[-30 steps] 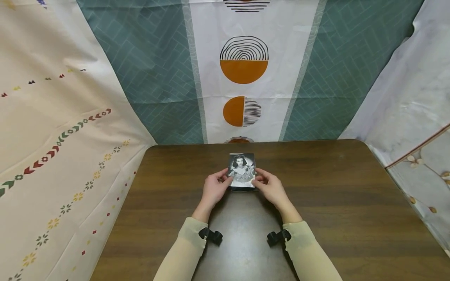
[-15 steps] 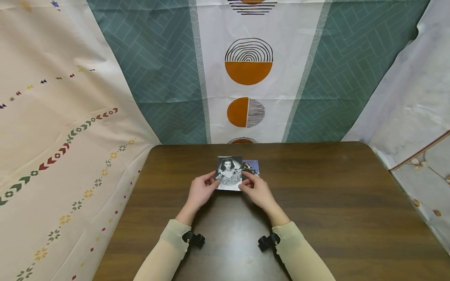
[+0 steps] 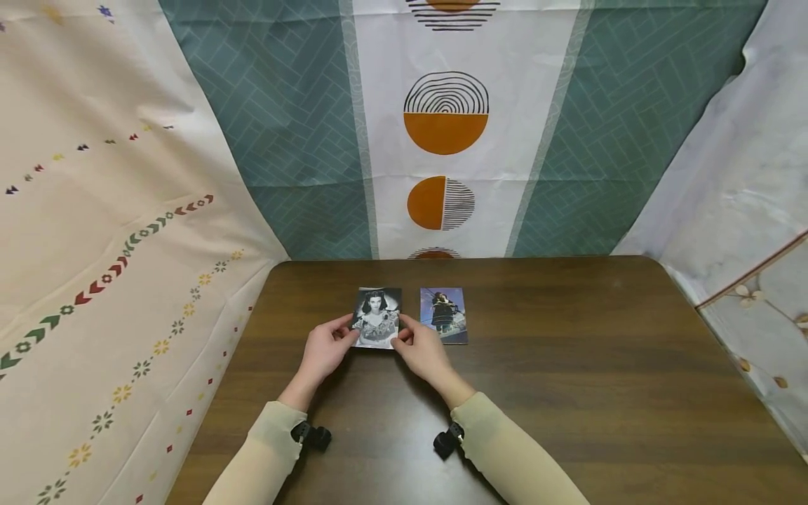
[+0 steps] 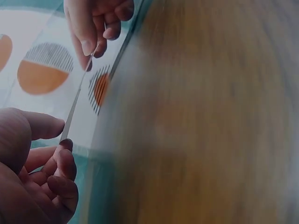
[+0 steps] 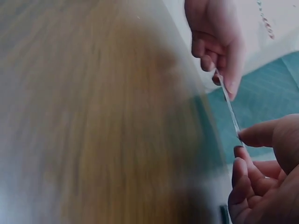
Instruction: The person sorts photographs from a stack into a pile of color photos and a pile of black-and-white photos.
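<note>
Brown table (image 3: pixel 606 372), monochrome portrait photo (image 3: pixel 376 317)

We get bright, fairly crisp head view: photo (image 3: pixel 376 317) clear, pale glare on near table (image 3: pixel 600 379), soft shadows along sleeves (image 3: pixel 517 452). Wrist views reach us dimmer, hazy, much of table smeared by blur.

Card (image 4: pixel 71 112) edge-on, front indiscernible, tabletop (image 4: pixel 201 116) blurred in wrist views.
</note>
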`<state>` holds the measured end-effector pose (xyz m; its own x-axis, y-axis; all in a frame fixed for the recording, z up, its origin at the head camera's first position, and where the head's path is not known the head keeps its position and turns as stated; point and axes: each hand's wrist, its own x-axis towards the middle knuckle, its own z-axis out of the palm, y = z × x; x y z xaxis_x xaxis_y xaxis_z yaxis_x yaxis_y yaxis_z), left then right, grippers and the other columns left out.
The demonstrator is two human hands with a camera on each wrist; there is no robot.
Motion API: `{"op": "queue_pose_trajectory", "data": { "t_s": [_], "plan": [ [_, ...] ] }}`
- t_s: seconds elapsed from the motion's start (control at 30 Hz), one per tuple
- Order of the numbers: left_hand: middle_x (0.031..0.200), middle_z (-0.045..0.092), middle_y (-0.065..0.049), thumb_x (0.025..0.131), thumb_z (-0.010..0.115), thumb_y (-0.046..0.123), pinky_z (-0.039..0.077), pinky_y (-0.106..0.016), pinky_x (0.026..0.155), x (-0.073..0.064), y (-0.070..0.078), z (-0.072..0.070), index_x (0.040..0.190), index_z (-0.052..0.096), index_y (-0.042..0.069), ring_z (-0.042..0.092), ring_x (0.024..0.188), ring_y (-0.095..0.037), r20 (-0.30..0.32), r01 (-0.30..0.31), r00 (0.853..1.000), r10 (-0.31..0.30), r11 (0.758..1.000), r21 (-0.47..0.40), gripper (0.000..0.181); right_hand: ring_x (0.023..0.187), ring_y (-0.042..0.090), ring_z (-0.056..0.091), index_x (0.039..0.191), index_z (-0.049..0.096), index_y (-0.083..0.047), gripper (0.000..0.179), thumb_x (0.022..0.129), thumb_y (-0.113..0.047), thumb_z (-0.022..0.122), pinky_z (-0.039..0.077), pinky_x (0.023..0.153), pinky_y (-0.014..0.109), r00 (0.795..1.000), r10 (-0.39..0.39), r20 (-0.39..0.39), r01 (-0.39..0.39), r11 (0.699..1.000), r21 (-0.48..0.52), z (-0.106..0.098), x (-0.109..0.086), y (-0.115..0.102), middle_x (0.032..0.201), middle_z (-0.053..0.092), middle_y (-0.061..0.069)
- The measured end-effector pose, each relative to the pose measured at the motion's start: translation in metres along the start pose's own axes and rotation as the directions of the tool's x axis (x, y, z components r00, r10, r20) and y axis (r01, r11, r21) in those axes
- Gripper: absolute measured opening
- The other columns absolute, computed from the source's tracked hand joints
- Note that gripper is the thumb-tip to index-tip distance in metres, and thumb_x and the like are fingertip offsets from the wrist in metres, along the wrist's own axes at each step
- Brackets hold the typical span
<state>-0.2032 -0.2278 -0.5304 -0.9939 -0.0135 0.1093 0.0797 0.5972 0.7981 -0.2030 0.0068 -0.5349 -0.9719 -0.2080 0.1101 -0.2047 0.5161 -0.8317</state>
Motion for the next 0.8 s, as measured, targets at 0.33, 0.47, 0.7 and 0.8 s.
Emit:
{"op": "queue_pose_trajectory", "data": {
  "t_s": [0.33, 0.47, 0.7, 0.8],
  "plan": [
    [0.093, 0.067, -0.006, 0.098, 0.077, 0.020, 0.044, -0.032, 0.070, 0.003, -0.021, -0.018, 0.136, 0.071, -0.002, 0.056, 0.077, -0.020, -0.023, 0.066, 0.998, -0.065, 0.997, 0.051, 0.044, 0.075, 0.007, 0.062, 0.148, 0.063, -0.003, 0.057, 0.093, -0.016, 0.076, 0.053, 0.076, 0.034, 1.000, 0.003, 0.021, -0.002, 0.999, -0.052, 0.027, 0.018, -0.013, 0.094, 0.074, -0.002],
    [0.091, 0.065, -0.006, 0.099, 0.077, 0.021, 0.043, -0.034, 0.071, 0.006, -0.025, -0.019, 0.139, 0.069, -0.002, 0.055, 0.076, -0.020, -0.005, 0.102, 0.995, -0.102, 0.994, 0.048, 0.046, 0.080, 0.010, 0.064, 0.149, 0.062, -0.005, 0.058, 0.094, -0.020, 0.076, 0.053, 0.078, 0.037, 0.999, 0.038, 0.033, -0.035, 0.995, -0.095, 0.033, 0.021, -0.016, 0.095, 0.073, -0.005],
    [0.086, 0.060, -0.005, 0.097, 0.076, 0.020, 0.041, -0.035, 0.072, 0.009, -0.025, -0.020, 0.143, 0.065, -0.004, 0.052, 0.075, -0.020, 0.030, 0.124, 0.992, -0.126, 0.990, 0.071, 0.052, 0.086, 0.014, 0.066, 0.149, 0.064, -0.011, 0.058, 0.095, -0.026, 0.076, 0.053, 0.079, 0.040, 0.997, 0.079, 0.020, -0.074, 0.981, -0.180, 0.038, 0.026, -0.016, 0.094, 0.071, -0.010],
    [0.085, 0.058, -0.004, 0.096, 0.076, 0.018, 0.041, -0.035, 0.074, 0.010, -0.025, -0.020, 0.142, 0.065, -0.005, 0.051, 0.076, -0.021, 0.037, 0.119, 0.992, -0.123, 0.988, 0.099, 0.053, 0.086, 0.014, 0.066, 0.149, 0.065, -0.012, 0.058, 0.094, -0.027, 0.076, 0.053, 0.078, 0.039, 0.996, 0.091, 0.020, -0.085, 0.975, -0.207, 0.040, 0.027, -0.017, 0.092, 0.070, -0.012]
  ]
}}
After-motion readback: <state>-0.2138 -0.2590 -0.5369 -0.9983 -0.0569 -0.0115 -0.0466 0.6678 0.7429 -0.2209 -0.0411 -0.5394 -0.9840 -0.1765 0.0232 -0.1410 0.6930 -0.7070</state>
